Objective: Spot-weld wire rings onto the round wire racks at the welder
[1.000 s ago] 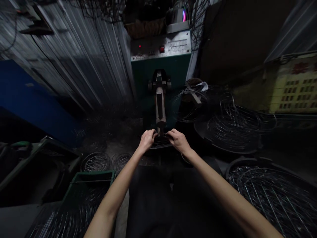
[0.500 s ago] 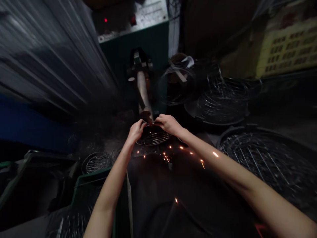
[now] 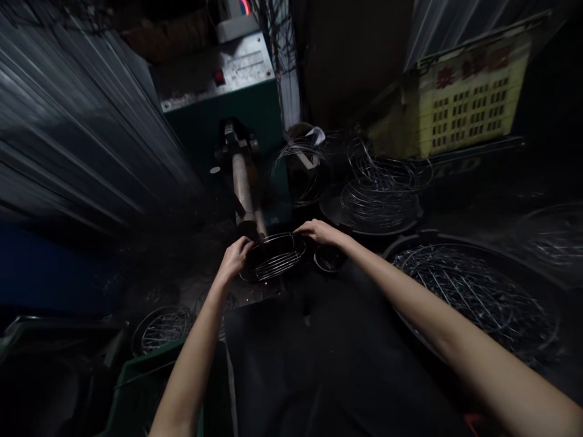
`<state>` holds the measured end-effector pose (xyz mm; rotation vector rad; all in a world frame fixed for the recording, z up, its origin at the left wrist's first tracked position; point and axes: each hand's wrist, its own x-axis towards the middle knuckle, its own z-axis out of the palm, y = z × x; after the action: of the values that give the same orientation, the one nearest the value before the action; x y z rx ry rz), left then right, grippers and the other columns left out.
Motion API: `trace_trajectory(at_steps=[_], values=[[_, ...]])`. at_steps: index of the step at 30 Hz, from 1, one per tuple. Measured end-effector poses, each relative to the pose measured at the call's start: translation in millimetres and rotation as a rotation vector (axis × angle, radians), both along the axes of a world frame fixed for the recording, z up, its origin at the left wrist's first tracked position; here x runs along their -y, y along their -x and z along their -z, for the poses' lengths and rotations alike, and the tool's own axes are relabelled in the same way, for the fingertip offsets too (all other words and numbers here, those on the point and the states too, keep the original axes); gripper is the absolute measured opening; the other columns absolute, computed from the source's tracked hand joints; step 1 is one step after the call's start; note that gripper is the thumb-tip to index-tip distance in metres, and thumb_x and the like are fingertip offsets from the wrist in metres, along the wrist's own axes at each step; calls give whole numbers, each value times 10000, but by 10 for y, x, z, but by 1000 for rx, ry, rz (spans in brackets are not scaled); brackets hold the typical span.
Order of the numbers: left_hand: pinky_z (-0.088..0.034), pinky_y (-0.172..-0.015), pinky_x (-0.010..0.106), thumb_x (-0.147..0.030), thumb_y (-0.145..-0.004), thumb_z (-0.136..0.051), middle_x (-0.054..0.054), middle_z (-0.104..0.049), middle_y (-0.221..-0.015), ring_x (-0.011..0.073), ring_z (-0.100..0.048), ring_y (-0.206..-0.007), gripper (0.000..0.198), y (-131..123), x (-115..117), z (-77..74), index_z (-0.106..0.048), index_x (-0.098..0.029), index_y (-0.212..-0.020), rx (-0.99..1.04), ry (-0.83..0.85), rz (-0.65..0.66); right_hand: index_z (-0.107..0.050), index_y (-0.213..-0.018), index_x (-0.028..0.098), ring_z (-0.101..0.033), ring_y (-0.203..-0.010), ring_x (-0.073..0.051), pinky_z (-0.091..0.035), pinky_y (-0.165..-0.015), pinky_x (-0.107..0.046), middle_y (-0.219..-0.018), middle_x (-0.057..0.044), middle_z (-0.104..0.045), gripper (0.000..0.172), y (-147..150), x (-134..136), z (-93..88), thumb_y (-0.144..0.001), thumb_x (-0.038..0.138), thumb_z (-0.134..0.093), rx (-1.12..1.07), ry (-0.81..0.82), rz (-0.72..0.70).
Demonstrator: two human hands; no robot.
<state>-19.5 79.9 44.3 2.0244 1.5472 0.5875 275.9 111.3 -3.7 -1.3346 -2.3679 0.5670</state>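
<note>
Between my two hands is a round wire rack (image 3: 279,265) with parallel bars across its lower part. My left hand (image 3: 235,257) is closed on the rack's left edge, fingers pinched. On the opposite side, my right hand (image 3: 317,230) pinches the upper right of its rim. Right behind the rack, the welding machine (image 3: 223,106) has a thick metal arm (image 3: 243,188) reaching down toward me. The arm's tip comes close to the rim; whether they touch I cannot tell. A few faint sparks glow below the rack.
To the right, a wide dark basin (image 3: 473,243) holds many short wire pieces; behind it a tray carries wire rings (image 3: 378,200). A yellow crate (image 3: 469,103) stands at the back right. A green crate (image 3: 118,388) and wire racks (image 3: 166,331) are at lower left.
The bright spray of sparks has nearly died away. My hands have drawn slightly apart and the rack shows more fully below the machine's arm. The view has shifted.
</note>
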Motion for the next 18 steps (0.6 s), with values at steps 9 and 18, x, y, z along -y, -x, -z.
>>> trace_trajectory(at_steps=[9,18], values=[[-392,-652,222,-438,-822,-455,-8,-532,-721,128,-477,-702,291,403,47,317,-537,-162,-784,265,47,44,-667,-948,209,-565,-823,-168,-406,-750,-258,-861,-41,-672,218,200,-34,-344,-859,223,-468,64,-2,-227],[-389,-680,225,-456,-794,-517,-4,-548,-722,118,-483,-700,312,701,37,531,-552,-147,-771,436,75,-15,-625,-991,197,-548,-781,-158,-407,-730,-259,-855,-54,-613,205,549,55,-433,-860,241,-474,-10,-56,-229]])
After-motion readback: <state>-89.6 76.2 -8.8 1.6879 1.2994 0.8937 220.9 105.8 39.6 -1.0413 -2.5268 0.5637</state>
